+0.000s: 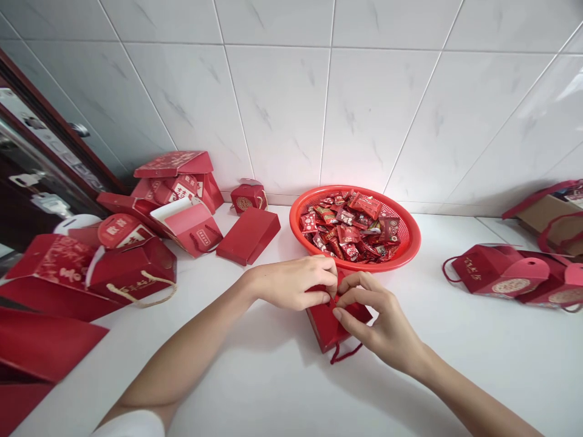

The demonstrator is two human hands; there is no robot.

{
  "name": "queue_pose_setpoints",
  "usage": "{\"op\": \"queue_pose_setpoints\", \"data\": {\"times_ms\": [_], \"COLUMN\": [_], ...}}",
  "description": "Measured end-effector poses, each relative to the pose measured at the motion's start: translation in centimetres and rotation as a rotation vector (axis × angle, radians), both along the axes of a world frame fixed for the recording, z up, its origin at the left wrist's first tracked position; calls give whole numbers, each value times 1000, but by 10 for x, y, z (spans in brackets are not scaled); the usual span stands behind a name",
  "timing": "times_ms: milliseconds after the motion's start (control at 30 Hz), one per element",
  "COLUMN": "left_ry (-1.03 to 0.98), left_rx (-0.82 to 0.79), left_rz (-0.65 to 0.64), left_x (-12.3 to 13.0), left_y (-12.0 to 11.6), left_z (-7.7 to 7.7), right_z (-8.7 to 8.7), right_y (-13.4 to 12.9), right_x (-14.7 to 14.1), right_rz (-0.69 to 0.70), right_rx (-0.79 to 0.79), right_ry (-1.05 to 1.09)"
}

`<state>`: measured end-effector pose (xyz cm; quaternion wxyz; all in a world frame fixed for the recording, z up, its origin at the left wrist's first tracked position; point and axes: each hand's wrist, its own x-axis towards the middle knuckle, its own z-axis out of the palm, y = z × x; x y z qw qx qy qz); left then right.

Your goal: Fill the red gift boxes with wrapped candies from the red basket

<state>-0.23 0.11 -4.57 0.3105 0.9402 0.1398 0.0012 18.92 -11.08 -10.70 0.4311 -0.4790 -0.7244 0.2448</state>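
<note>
Find small red box [330, 334] at the middle of white countertop [255, 382], just in front of red plastic basket [412, 246]. Note dark red cord [336, 359] looping from the near side of the box onto the countertop.

Find left hand [294, 284] clasping the top of the box from the left, with bent fingers close above the closure. Find right hand [380, 312] pinching at the same closure from the right, with thumb and forefinger drawn together. Cannot tell the exact placing of every fingertip, owing to overlap between fingers and red card. Note white sleeve [132, 425] on the left arm.

Record in the basket a heap of wrapped sweets [348, 233], mostly in red wrappers. See, to the left of the basket, flat red box [249, 235] lying on the countertop, with gold-emblem box [246, 199] just behind, near tiled wall [282, 91].

Log further left a crowded group: open pink-red box [194, 230] with pale interior, rope-handled red box [157, 261] and large red box [40, 349] at the picture's edge. Note keys [50, 203] at dark door [27, 224] behind.

Record on the right two red gift boxes [492, 270] side by side, in front of brown carton [555, 221].
</note>
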Motion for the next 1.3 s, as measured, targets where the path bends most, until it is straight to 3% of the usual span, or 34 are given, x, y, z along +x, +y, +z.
{"op": "queue_pose_setpoints", "data": {"times_ms": [533,867,1033,1300], "left_ry": [-11,126,228,299], "left_rx": [5,132,200,149], "left_rz": [41,199,312,327], "left_x": [-2,-1,3,1], "left_y": [3,-5,-9,-14], "left_z": [0,6,7,10], "right_z": [-1,9,5,-2], "right_y": [1,10,9,7], "right_x": [6,23,21,21], "right_rz": [-4,88,103,140], "right_rx": [46,-51,21,200], "right_ry": [-22,23,-62,-194]}}
